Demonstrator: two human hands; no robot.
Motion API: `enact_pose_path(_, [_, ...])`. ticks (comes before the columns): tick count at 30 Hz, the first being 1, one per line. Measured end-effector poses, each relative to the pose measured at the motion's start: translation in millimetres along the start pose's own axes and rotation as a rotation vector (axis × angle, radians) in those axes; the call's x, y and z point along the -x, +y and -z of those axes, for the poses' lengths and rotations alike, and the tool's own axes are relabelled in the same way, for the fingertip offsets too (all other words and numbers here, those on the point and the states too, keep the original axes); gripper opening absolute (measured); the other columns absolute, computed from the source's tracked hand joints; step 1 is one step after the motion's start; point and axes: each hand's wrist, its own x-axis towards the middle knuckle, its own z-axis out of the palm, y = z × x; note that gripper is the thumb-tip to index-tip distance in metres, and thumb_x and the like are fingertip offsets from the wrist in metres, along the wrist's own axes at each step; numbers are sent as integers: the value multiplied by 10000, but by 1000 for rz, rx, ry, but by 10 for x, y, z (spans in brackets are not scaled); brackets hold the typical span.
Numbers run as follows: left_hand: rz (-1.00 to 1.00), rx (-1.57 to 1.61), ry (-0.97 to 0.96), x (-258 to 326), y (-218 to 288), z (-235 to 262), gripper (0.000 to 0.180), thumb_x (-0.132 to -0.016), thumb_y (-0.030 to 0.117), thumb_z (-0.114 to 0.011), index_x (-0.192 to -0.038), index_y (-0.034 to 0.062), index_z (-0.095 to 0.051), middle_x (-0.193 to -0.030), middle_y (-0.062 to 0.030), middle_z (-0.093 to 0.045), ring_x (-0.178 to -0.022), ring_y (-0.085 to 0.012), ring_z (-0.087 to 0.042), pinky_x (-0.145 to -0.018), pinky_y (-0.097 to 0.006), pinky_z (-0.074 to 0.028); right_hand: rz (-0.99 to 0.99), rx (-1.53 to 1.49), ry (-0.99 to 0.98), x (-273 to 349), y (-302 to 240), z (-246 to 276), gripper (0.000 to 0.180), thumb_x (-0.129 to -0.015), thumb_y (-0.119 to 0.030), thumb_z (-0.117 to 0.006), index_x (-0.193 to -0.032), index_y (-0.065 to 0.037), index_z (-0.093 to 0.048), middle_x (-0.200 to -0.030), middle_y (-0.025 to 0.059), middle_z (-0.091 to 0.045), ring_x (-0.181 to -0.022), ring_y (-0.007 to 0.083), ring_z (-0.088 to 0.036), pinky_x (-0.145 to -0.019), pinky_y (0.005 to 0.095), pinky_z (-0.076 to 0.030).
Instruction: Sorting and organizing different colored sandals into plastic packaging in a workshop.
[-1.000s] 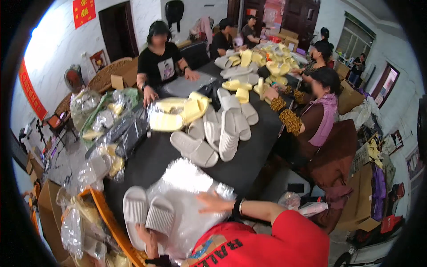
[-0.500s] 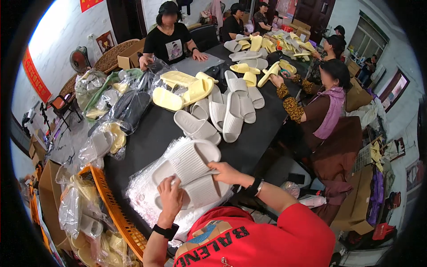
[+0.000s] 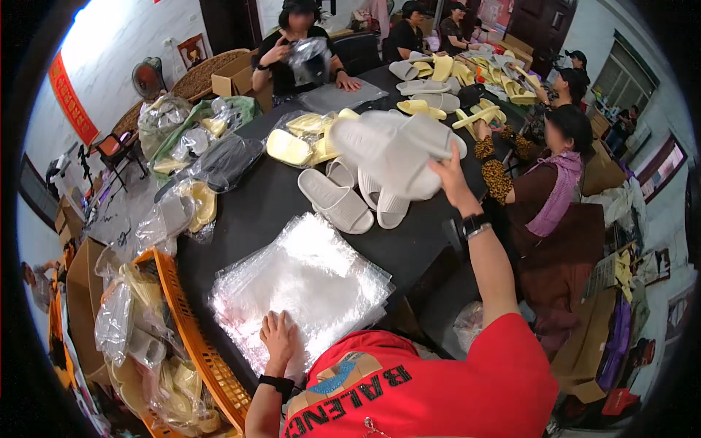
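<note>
My right hand (image 3: 450, 177) is raised over the dark table (image 3: 248, 208) and grips a pair of pale grey slippers (image 3: 391, 150), held together with the ribbed soles showing. A dark watch sits on that wrist. My left hand (image 3: 278, 339) lies flat, fingers apart, on the near edge of a stack of clear plastic bags (image 3: 307, 281) spread on the table in front of me. My red shirt fills the lower edge of the view.
Loose grey slippers (image 3: 337, 201) lie mid-table, bagged yellow slippers (image 3: 299, 142) beyond them. An orange crate (image 3: 198, 343) of bagged slippers stands at my left. A seated person (image 3: 555, 182) works at the right, another person (image 3: 299, 44) at the far end.
The pair of slippers that both hands held on the bag stack has been lifted up and away by my right hand. My left hand has dropped onto the bags.
</note>
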Motion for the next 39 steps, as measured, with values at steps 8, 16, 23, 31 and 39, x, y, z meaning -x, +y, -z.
enact_pose_path(8, [61, -30, -24, 47, -8, -62, 491, -786, 328, -565, -1232, 165, -441, -1294, -172, -358, -1206, -358, -299, -941, -501, -239, -274, 569, -491, 410, 1063, -748, 685, -805, -239, -582, -1344, -8, -227, -1374, 187, -266, -1241, 265, -319, -1007, 327, -254])
enact_pose_path(16, [297, -57, 139, 1, -40, 233, 497, -779, 268, -587, -1235, 157, -423, -1341, -169, -282, -1232, -371, -238, -933, -549, -214, 38, 1288, -723, 1562, 1533, -1376, 688, -782, -450, -542, -1344, -143, -290, -1405, 176, -185, -1309, 350, -95, -982, 614, -63])
enact_pose_path(23, [589, 27, 148, 448, -493, 71, 618, -826, 385, -490, -1334, 112, -269, -1305, -305, -281, -1150, -431, -365, -911, -510, -344, 73, 1327, -715, 1847, 1949, -1267, 700, -754, -492, -551, -1327, -159, -324, -1400, 182, -193, -1299, 358, -126, -964, 611, -146])
enact_pose_path(31, [530, 135, 317, 267, -484, 702, 415, -768, 280, -580, -1144, 123, -497, -1287, -205, -337, -1152, -374, -357, -906, -491, -332, 244, 1536, -738, 1949, 1706, -1335, 697, -767, -463, -529, -1342, -140, -304, -1422, 194, -107, -1322, 350, -45, -972, 638, -11])
enact_pose_path(39, [586, -43, 756, 295, -1592, 1628, 377, -706, 134, -587, -1074, 105, -513, -1086, -112, -485, -966, -326, -465, -821, -432, -390, 323, 1267, -1164, 2312, 1838, -1499, 627, -777, -451, -515, -1300, -137, -372, -1405, 164, -199, -1312, 356, -103, -977, 626, 17])
